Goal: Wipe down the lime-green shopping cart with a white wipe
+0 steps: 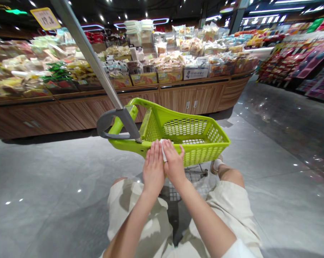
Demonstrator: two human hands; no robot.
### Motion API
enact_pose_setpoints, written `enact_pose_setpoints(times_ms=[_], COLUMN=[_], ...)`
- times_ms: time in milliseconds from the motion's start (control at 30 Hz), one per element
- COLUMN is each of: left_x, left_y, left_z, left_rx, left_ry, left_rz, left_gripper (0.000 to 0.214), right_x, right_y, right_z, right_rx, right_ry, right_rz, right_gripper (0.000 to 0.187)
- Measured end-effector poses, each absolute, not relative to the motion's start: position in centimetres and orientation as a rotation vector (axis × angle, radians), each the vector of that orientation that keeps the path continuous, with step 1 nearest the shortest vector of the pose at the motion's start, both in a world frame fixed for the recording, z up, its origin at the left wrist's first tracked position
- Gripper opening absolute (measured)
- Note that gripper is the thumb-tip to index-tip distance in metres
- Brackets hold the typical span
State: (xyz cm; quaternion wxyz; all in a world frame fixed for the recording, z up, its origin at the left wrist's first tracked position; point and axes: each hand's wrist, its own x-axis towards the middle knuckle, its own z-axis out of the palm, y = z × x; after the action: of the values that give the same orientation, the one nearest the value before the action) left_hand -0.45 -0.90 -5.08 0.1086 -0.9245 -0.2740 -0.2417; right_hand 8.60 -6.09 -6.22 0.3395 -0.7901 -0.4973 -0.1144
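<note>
A green plastic shopping cart basket (204,156) with perforated sides stands in front of me on a wire lower frame. My right hand (174,161) presses a small white tissue (163,152) against the basket's near rim, with the fingers over it. Beside it, my left hand (154,166) lies with straight fingers on the same near side, against the tissue's left edge; its thumb is hidden. Left of both hands, a metal pole (97,68) slants up from the cart, with a grey looped handle (105,125) at its lower end.
Behind the cart runs a wood-panelled display counter (143,98) heaped with packaged foods. A yellow-edged price sign (46,18) hangs at upper left. More shelves of packets (285,61) stand at right. My knees flank the cart over a glossy grey floor (57,186).
</note>
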Motion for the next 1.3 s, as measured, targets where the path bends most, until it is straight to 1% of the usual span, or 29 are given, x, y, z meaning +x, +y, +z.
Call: enact_pose_setpoints(times_ms=[67, 167, 300, 400, 533, 633, 733, 800, 900, 1000, 1100, 1200, 1300], left_x=[-0.5, -0.6, -0.6, -0.7, -0.7, -0.7, -0.7, -0.8, -0.9, -1.0, -0.9, -0.8, -0.7], left_y=[-0.9, -0.8, -0.7, -0.7, -0.7, -0.7, -0.7, -0.6, -0.5, -0.4, -0.5, -0.6, -0.7], left_z=[-5.1, -5.1, -5.2, -5.2, -5.1, -5.1, -5.1, -5.2, -5.3, -5.3, -5.3, -5.3, -5.3], left_rx=[-2.723, -2.737, -2.747, -2.752, -2.743, -2.737, -2.735, -2.74, -2.751, -2.76, -2.765, -2.762, -2.758], left_ry=[-0.812, -0.812, -0.806, -0.802, -0.796, -0.793, -0.801, -0.807, -0.802, -0.798, -0.806, -0.812, -0.817], left_rz=[-0.713, -0.7, -0.705, -0.725, -0.727, -0.72, -0.704, -0.704, -0.726, -0.734, -0.73, -0.736, -0.735], left_gripper=[0.07, 0.074, 0.078, 0.08, 0.077, 0.075, 0.071, 0.072, 0.077, 0.08, 0.081, 0.079, 0.078], right_x=[8.2, 10.4, 15.4, 17.4, 15.2, 11.3, 8.7, 8.7, 11.3, 15.2, 17.5, 16.6, 13.1], right_y=[-5.9, -7.7, -12.0, -13.7, -11.4, -8.0, -6.0, -6.1, -8.4, -11.9, -14.0, -12.9, -9.5], right_z=[-5.8, -7.2, -10.6, -11.6, -9.5, -6.5, -4.7, -4.9, -7.2, -10.1, -11.7, -11.3, -9.5], right_rx=[-2.033, -2.073, -2.225, -2.272, -2.274, -2.202, -2.087, -2.061, -2.105, -2.221, -2.298, -2.265, -2.145], right_ry=[-1.351, -1.336, -1.089, -0.912, -0.839, -1.073, -1.33, -1.392, -1.34, -1.14, -0.942, -0.899, -1.064], right_rz=[-0.278, -0.318, -0.447, -0.484, -0.375, -0.242, -0.192, -0.212, -0.294, -0.396, -0.47, -0.483, -0.438], right_gripper=[0.08, 0.081, 0.081, 0.079, 0.072, 0.072, 0.075, 0.077, 0.08, 0.083, 0.079, 0.075, 0.077])
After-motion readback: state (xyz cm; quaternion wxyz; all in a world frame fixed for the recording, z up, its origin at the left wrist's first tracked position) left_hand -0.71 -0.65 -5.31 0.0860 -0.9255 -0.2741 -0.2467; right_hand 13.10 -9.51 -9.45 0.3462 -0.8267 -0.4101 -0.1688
